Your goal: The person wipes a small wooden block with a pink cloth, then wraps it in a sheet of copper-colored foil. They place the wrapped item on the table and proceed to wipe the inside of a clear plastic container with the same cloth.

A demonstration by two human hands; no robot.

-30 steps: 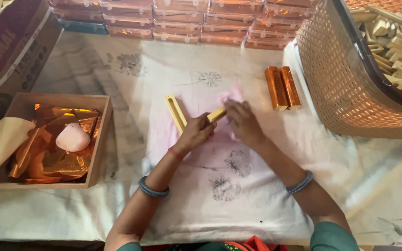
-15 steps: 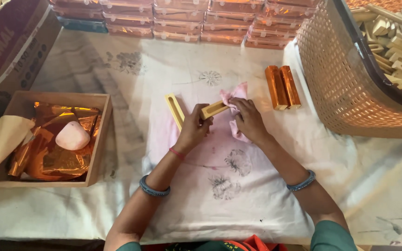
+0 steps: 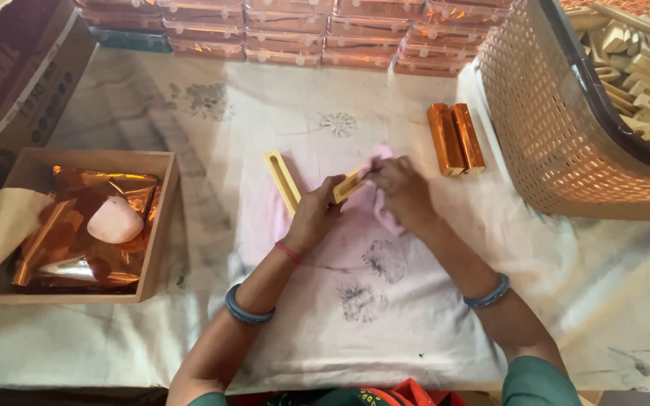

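Observation:
My left hand (image 3: 316,214) grips a pale yellow slotted wooden piece (image 3: 349,183) at the middle of the cloth-covered table. My right hand (image 3: 400,189) presses a pink cloth (image 3: 382,154) against the far end of that piece. A second, similar yellow slotted piece (image 3: 282,180) lies flat just left of my left hand. Two copper-coloured wrapped blocks (image 3: 456,138) lie side by side to the right of my hands.
A wooden box (image 3: 161,218) at left holds copper foil sheets and a pale pink stone (image 3: 115,219). A woven basket (image 3: 566,128) with several bare wooden pieces stands at right. Rows of foil-wrapped boxes (image 3: 295,37) line the far edge. A cardboard box (image 3: 9,83) sits far left.
Both hands have shifted slightly away from me with the yellow piece, and the pink cloth has moved along it under my right hand. The other things have not moved.

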